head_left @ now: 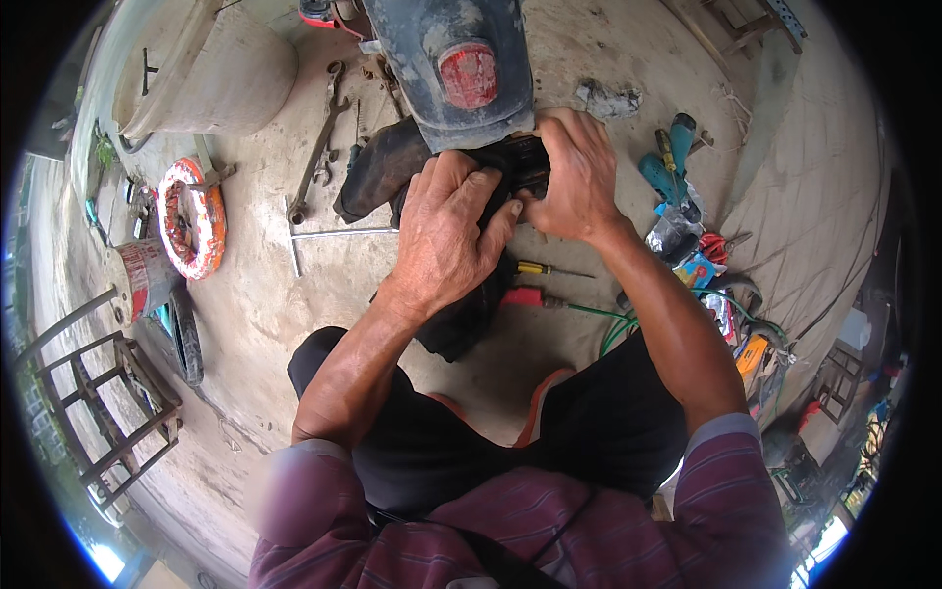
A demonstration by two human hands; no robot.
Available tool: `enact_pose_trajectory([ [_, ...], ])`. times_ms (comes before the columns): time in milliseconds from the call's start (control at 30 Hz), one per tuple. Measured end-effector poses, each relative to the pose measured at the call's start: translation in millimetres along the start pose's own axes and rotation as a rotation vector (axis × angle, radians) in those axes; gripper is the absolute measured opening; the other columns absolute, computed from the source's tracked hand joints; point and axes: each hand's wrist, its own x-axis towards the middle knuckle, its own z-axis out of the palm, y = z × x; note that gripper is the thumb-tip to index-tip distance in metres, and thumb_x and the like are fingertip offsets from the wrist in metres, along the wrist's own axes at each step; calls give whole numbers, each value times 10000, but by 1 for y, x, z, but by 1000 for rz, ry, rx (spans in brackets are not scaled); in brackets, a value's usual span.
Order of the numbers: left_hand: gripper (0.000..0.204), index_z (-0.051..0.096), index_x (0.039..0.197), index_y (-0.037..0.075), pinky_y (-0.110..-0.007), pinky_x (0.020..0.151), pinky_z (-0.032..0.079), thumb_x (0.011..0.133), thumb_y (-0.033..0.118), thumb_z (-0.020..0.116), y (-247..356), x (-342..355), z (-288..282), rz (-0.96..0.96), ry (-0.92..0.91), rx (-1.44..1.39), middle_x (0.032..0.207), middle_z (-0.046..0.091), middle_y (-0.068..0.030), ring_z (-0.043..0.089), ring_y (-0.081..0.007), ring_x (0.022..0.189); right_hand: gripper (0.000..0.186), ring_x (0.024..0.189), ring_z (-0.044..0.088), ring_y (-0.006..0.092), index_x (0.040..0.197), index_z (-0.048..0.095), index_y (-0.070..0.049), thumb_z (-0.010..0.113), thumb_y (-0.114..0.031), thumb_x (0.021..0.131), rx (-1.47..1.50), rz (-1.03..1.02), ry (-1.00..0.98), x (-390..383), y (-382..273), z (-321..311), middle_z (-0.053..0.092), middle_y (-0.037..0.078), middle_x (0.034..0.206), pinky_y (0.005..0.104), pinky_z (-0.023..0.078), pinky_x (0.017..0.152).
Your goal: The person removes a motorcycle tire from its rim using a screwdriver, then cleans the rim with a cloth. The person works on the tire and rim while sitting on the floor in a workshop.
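Lying btwn/under L hand (pixel 446 228) & R hand (pixel 577 182), blk rubbery pc (pixel 510 165).

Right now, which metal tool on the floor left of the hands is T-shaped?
The thin silver T-bar, its shaft pointing toward the left hand; unlike the wrenches beyond it, it has a crossbar at one end.

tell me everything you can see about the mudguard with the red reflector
The mudguard is dark blue-grey, curved and plastic-looking, with pale scuffs and dusty patches. A worn red reflector sits near its lower end. The upper end runs out of the picture. Its lower edge overlaps the black rubber from this view; whether they touch is unclear. The right grip is at its lower right corner, seemingly against it.
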Motion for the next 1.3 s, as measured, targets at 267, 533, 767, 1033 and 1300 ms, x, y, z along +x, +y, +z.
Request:
enact_pose_trajectory([
  [267,399,721,1321,-47,-378,1032,524,934,39,768,-41,-5,-52,-325,-263,-698,1112,678,-130,664,-254,1139,660,1132,605,420,1207,631,-45,818,-249,608,32,-36,32,2,3,-3,622,156,1186,523,482,1019],
  [533,273,801,1150,46,-374,862,571,884,-14,810,-86,-44,-36,-501,13,-84,1023,704,-118,722,-268,918,542,1108,630,367,1116,722,-109,817,-275,608,65,-112,18,6,-8,-3,655,112,1130,501,495,1014],
  [767,137,798,1136,55,-343,927,575,1000,58,780,-85,-75,-95,-360,284,-146,1094,766,-87,729,-220,1037,586,1123,589,447,1150,659,-42,781,-275,626,55,-119,-4,4,1,-6,607,195,1166,533,475,1015],
  [1033,111,725,1096,-13,-285,865,526,1083,97,724,-99,-104,-108,-499,353,-277,957,698,-6,608,-107,913,586,1146,613,413,1128,664,-42,827,-284,619,25,-88,-21,10,-2,-4,636,143,1183,512,493,1040],
  [1300,174,714,1146,27,-347,1090,498,1119,197,688,-105,-113,-118,-453,383,-689,1290,783,-124,666,-162,1154,593,1173,611,408,1138,665,-56,831,-279,614,21,-68,-46,7,-2,-3,635,148,1199,519,487,1064],
])
